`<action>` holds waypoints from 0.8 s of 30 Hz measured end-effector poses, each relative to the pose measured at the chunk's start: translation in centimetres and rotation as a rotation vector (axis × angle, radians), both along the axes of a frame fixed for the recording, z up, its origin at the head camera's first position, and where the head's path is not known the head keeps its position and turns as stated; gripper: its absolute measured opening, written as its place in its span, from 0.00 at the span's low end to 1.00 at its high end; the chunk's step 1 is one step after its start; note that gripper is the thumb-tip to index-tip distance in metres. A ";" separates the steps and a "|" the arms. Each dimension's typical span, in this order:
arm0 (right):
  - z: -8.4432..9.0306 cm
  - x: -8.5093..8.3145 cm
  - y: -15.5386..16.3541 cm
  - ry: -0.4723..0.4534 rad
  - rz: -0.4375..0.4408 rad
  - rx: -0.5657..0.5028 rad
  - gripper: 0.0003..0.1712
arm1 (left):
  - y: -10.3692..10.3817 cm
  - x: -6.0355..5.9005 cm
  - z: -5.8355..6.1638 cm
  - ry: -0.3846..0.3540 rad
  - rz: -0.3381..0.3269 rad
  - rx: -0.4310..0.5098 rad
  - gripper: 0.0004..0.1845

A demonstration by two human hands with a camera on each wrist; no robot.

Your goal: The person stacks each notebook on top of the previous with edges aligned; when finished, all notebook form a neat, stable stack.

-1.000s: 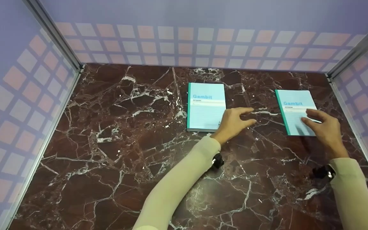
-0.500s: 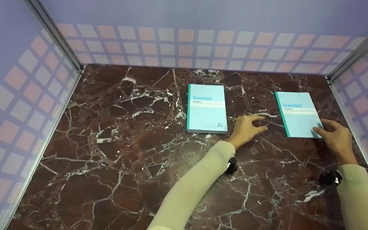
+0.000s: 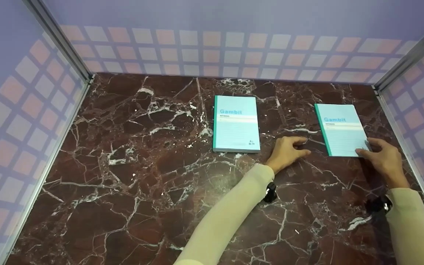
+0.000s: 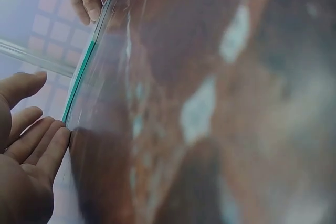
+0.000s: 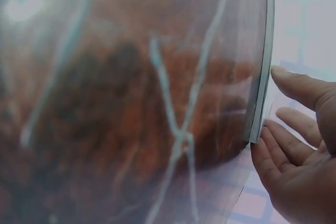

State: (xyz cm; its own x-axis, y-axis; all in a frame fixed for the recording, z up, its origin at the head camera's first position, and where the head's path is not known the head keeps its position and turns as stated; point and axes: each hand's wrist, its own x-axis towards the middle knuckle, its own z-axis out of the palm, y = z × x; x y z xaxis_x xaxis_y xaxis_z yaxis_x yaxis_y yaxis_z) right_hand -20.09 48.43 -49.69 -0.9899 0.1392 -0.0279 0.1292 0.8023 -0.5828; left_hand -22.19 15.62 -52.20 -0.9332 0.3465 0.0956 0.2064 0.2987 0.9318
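Observation:
In the head view, a pale blue notebook [image 3: 344, 138] with a green spine lies flat at the right of the table. My right hand [image 3: 387, 162] is at its lower right corner. The thumb lies over the cover and the fingers are against the right edge, pinching that corner; the right wrist view shows this thumb and fingers [image 5: 275, 150] at the edge. My left hand [image 3: 285, 152] is low over the table, left of this notebook, holding nothing, thumb and fingers apart. A second, thicker-looking notebook [image 3: 236, 125] of the same kind lies to its upper left.
The dark red marble table [image 3: 123, 184] has white veins. Purple panels with pink and white squares [image 3: 212, 36] enclose it at the back and both sides, with metal posts [image 3: 399, 62] at the corners.
My left hand has moved right and slightly nearer, off the left notebook's corner. My right hand has moved from above the right notebook out to its lower right corner. Both notebooks stay put.

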 end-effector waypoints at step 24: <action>-0.2 0.9 -4.3 0.046 0.068 -0.072 0.41 | 1.9 0.2 0.3 -0.058 -0.032 -0.116 0.26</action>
